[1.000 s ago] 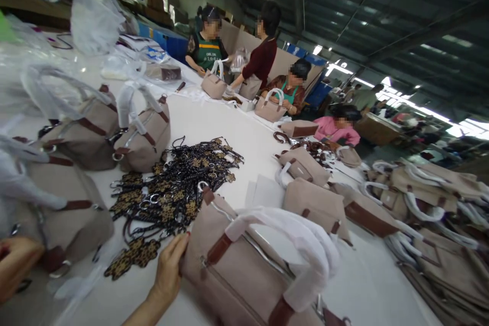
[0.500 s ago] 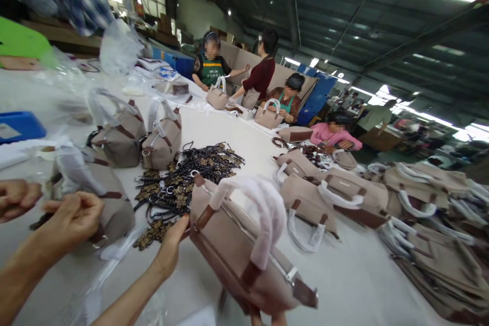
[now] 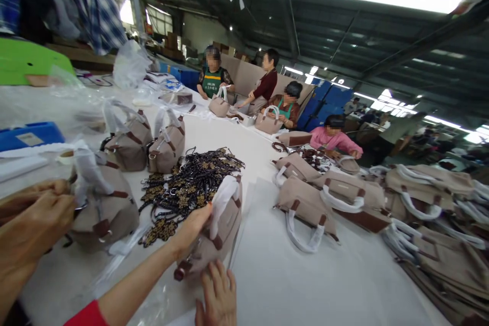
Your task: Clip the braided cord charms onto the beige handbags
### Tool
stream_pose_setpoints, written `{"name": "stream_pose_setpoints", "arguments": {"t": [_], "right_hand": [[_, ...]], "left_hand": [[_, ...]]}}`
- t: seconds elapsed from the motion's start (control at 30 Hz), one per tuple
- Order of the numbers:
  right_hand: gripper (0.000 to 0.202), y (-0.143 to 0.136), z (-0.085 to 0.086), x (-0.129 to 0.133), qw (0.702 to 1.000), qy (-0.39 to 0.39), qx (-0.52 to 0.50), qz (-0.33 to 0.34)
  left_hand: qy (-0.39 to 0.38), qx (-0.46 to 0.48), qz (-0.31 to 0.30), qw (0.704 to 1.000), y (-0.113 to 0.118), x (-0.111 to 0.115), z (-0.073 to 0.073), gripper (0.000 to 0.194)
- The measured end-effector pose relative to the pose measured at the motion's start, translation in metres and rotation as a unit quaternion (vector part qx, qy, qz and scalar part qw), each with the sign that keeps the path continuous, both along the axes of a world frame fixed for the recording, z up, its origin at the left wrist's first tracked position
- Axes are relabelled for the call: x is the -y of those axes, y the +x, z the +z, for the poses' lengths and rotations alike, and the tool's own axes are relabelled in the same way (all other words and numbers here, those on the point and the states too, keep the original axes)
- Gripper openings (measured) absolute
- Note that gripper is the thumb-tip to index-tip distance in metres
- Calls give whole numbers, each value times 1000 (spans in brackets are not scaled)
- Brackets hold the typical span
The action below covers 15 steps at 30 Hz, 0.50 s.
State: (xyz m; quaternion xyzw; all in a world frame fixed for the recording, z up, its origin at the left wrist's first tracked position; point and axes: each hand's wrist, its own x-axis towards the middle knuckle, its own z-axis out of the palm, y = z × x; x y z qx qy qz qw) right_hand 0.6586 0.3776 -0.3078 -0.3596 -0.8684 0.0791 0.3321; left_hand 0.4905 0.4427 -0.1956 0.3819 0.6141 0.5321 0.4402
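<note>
The taupe canvas handbag [image 3: 225, 224] with dark brown leather tabs and a handle wrapped in white foam sheet stands end-on on the white desk [image 3: 305, 285], low in the middle of the view. Its cloth looks matte and finely woven, and the trims are smooth. Half a second ago it was tipped broadside and lifted, with its zip side showing. Now it sits narrower and upright on crinkled clear plastic.

The left hand [image 3: 193, 224], on a bare forearm with a red sleeve, is clenched on the bag's top edge just beside the wrapped handle. The right hand [image 3: 217, 293], earlier only fingertips at the bottom edge, is now in view, released with fingers spread, the tips at the bag's lower end.

Just left of the bag lies a heap of black cords with leopard-print charms and metal rings [image 3: 191, 183]. Further left a co-worker's hands [image 3: 34, 214] work at another taupe bag [image 3: 107, 214]. Two more wrapped-handle bags [image 3: 166, 145] stand behind, and flat bags pile up [image 3: 332, 193] to the right.
</note>
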Motion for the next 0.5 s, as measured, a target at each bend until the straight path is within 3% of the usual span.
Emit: {"name": "stream_pose_setpoints", "arguments": {"t": [0.13,0.2,0.27,0.37,0.43,0.5], "right_hand": [[46,-19,-2,-1,998,-42,-23,50],[44,-20,-9,-2,997,-44,-55,26],[42,-9,-12,-8,994,-38,-95,-41],[43,25,2,-37,977,-18,-141,-160],[55,49,22,-64,969,31,-155,-188],[61,66,40,-90,965,83,-153,-199]], "left_hand": [[43,-92,23,995,11,-18,28,35],[62,-96,48,992,15,-25,38,33],[82,-82,38,993,17,-26,49,32],[109,-54,-90,988,11,-22,69,27],[116,-40,-210,970,6,-22,77,23],[105,-69,-288,949,2,-28,74,21]]}}
